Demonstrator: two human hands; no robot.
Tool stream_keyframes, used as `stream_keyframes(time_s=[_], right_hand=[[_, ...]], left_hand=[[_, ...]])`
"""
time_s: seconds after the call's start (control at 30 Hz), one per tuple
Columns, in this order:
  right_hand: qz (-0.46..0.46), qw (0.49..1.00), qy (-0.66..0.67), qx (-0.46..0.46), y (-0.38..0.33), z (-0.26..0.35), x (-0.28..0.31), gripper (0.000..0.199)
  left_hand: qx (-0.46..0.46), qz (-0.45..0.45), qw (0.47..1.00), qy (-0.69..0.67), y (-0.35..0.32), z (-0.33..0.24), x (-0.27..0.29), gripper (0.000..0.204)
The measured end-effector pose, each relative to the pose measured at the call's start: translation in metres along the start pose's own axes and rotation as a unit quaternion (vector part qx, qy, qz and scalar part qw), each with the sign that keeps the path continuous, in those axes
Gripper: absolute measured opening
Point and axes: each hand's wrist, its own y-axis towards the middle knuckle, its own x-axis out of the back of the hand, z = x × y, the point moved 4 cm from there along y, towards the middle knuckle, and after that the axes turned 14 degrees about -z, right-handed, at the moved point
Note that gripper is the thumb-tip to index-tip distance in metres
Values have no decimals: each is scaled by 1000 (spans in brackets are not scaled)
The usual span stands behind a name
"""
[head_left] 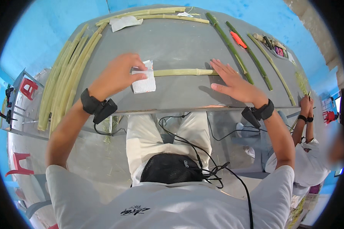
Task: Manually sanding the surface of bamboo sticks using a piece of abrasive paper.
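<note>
A peeled pale-green bamboo stick point(183, 72) lies crosswise on the grey table in front of me. Over its left end is a folded white sheet point(144, 86), of paper or thin cloth. My left hand point(120, 74), slightly blurred, grips this sheet at the stick, thumb on the near side and fingers on the far side. My right hand point(235, 84) lies stretched flat over the stick's right end, fingers and thumb apart, hiding that end. Each wrist wears a black strapped device.
Several peeled sticks point(70, 72) lie at the left, overhanging the table edge point(172, 108); more point(172, 17) lie along the back beside another white sheet point(125, 23). Green stalks point(227, 42) and an orange tool point(238, 39) lie right. A co-worker point(307, 152) sits at the right. Black cables point(202, 152) cross my lap.
</note>
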Motion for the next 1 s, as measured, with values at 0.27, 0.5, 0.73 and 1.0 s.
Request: stream_keyframes(time_s=[0.27,0.5,0.73,1.0], right_hand=[[-22,999,0,46,-28,18,16,87],[1,999,-8,36,-55,23,16,99],[-13,999,-16,26,-25,7,13,96],[-10,1000,-11,10,-12,4,9,95]], left_hand=[[47,127,991,-12,-15,-25,43,25],[-27,30,999,27,-32,-18,36,24],[-63,95,993,7,32,-42,-29,18],[-57,59,996,-36,31,-29,-34,22]])
